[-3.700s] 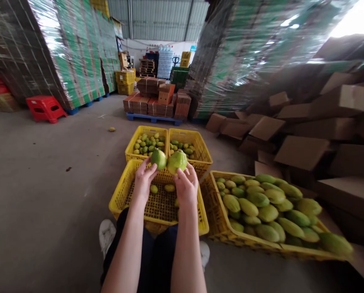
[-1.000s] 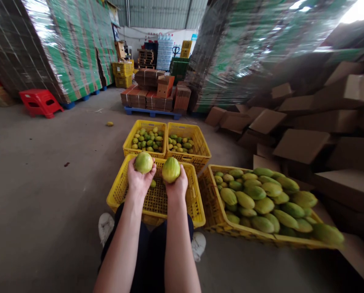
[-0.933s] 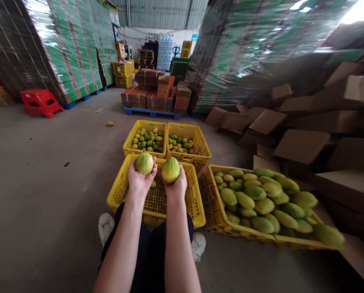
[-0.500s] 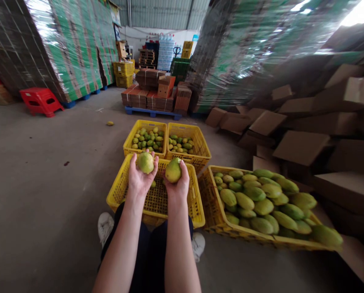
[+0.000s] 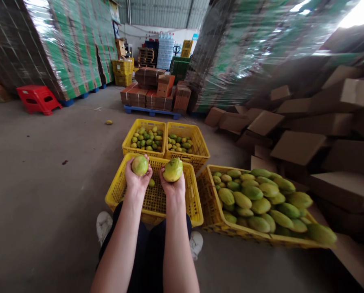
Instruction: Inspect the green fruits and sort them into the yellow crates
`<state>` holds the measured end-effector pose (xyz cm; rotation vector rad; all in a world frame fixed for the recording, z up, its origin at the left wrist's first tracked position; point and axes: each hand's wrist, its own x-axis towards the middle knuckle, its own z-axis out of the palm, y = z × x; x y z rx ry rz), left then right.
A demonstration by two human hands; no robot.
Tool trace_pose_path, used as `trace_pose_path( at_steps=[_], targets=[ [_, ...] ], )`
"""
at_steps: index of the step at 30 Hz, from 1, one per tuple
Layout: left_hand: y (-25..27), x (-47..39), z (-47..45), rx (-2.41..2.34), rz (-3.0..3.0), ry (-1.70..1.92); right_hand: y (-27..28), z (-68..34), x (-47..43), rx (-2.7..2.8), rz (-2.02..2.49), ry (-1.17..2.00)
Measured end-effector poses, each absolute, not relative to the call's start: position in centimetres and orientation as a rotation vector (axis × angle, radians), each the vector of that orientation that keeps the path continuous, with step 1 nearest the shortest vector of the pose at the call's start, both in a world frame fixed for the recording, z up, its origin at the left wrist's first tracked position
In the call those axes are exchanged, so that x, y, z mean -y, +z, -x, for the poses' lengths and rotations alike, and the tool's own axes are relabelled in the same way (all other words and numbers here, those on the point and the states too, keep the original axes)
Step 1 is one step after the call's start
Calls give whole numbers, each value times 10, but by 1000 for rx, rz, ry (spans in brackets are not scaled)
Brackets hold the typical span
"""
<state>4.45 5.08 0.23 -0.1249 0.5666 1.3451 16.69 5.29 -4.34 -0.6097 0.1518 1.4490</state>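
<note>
My left hand (image 5: 135, 183) cups a green-yellow papaya (image 5: 139, 165), fingers curled round its far side. A second papaya (image 5: 173, 169) of similar size rests in my right hand (image 5: 174, 188), its bumpy end turned up and my thumb along its side. Both hands are held above a yellow plastic crate (image 5: 114, 188) standing before my knees. Between my wrists, a small yellow-green fruit (image 5: 151, 183) shows inside that crate; my arms and hands hide part of its floor.
A crate at the right (image 5: 214, 203) is heaped with papayas (image 5: 261, 205). Two yellow crates behind, left (image 5: 127, 142) and right (image 5: 202, 144), hold smaller-looking fruit. Loose cardboard boxes (image 5: 298, 146) pile up at right. A red stool (image 5: 38, 99) and a stray fruit (image 5: 108, 122) are on the floor.
Both papayas have been turned in my hands, and the right one now shows its bumpy end tipped more toward me. My left hand has shifted slightly left and down.
</note>
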Motion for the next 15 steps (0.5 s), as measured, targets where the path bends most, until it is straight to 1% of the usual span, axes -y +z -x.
trace_pose_path(
  at_steps=[7,12,15],
  targets=[
    [6,-51,-53,-686,42,1316,-35,-162,-45,-48,565,1578],
    [11,-47,-51,-684,47,1290,-11,-153,-36,-64,601,1457],
    [14,-46,-49,-695,37,1288,-7,-152,-34,-20,641,1439]
  ],
)
